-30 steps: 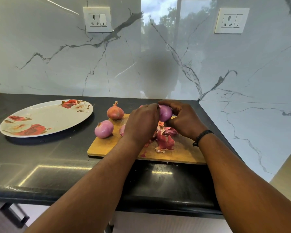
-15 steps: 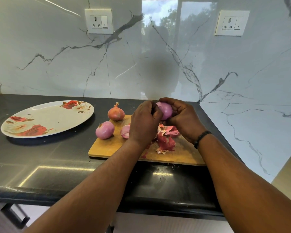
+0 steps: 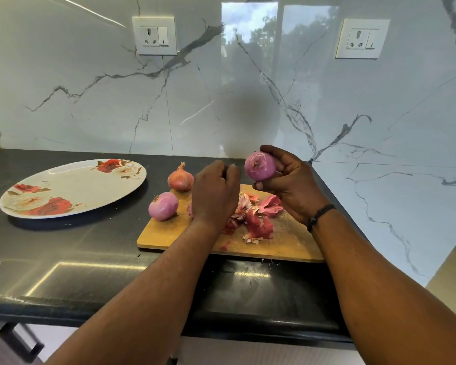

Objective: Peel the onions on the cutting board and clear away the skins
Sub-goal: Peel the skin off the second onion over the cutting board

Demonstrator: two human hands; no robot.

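My right hand [image 3: 294, 187] grips a peeled purple onion [image 3: 259, 165], raised above the back of the wooden cutting board [image 3: 287, 243]. Just left of that onion is my left hand [image 3: 213, 193], a small gap between them; its fingers are curled and no skin shows in them. A second peeled onion [image 3: 163, 206] lies at the board's left edge. Behind it stands an unpeeled brown-red onion [image 3: 180, 179]. A sliver of a third peeled onion [image 3: 189, 208] shows beside my left wrist. A heap of red skins [image 3: 258, 216] lies mid-board.
A white oval plate [image 3: 71, 188] with a rose pattern sits on the black counter [image 3: 77, 259] to the left of the board. The marble wall behind carries two sockets [image 3: 154, 35]. The counter ends just right of the board and at the near edge.
My right hand has lifted the onion up and turned its cut end toward me. My left hand has come off the onion and drawn slightly left.
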